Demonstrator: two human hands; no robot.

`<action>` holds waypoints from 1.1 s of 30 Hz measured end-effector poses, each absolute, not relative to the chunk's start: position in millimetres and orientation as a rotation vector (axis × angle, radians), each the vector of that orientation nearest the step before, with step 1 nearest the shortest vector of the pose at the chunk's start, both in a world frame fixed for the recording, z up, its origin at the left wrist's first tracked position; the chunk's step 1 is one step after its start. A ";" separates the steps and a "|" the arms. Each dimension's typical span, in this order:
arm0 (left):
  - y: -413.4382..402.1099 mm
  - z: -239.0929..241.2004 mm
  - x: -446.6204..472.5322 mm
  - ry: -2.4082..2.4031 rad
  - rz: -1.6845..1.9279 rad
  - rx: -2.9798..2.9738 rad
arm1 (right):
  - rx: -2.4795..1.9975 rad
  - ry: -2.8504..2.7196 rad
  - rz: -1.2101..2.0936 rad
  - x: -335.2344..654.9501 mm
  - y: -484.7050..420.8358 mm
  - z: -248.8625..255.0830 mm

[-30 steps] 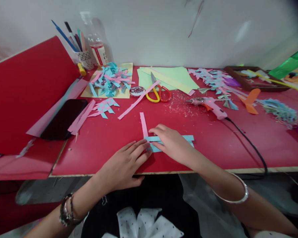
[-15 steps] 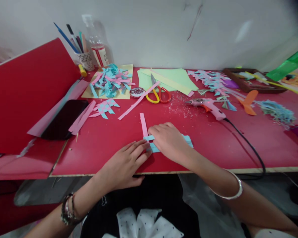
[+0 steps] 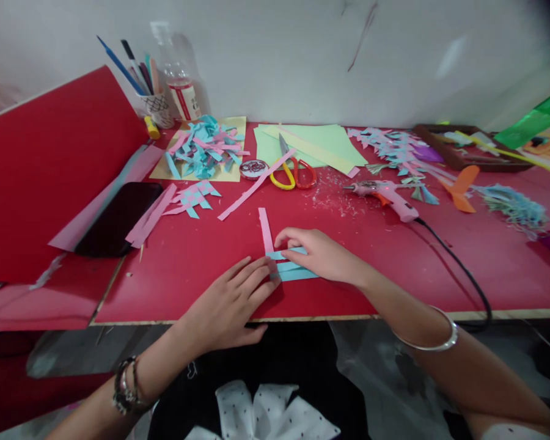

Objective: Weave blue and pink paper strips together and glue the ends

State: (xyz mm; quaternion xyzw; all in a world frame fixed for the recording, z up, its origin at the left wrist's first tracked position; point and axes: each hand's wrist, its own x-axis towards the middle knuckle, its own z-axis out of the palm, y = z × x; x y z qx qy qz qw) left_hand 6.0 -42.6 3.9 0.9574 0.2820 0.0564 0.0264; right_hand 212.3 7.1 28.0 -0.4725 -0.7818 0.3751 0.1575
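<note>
Nearly flat right hand (image 3: pixel 323 256) on strips (image 3: pixel 297 274)

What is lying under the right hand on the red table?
Blue paper strips stick out from under the right hand, beside a pink strip. Their right ends are covered by the hand.

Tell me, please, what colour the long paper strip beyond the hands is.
Pink. The long paper strip crosses blue paper strips; the head view shows it best.
</note>
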 end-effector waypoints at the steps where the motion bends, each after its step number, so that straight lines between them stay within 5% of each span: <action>1: -42.7 3.1 5.9 0.875 0.192 2.960 | -1.322 -2.222 1.118 213.1 7.7 27.3; 33: -43.6 4.1 6.6 0.885 0.149 2.835 | -1.318 -2.398 1.010 216.9 7.8 30.7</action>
